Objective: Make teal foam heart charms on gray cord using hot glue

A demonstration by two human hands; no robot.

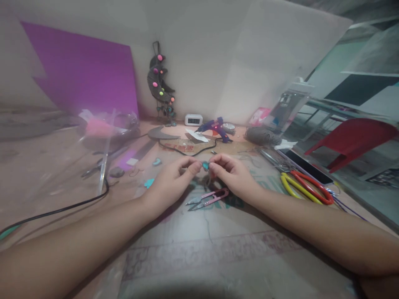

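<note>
A small teal piece is pinched between both hands over the middle of the table; its exact kind is too small to tell. My left hand grips its left side with thumb and forefinger. On its right side, the thumb and forefinger of my right hand are closed. A thin grey strand seems to hang below it. Pink-handled thread snips lie just beneath the hands, blades pointing left. Left of my left hand are a teal scrap and a small curved blue-grey piece.
A glue gun with a lit red light rests behind the hands, near a grey crescent and a digital clock. Scissors, a phone and grey yarn lie right. A decorated moon hangs on the wall.
</note>
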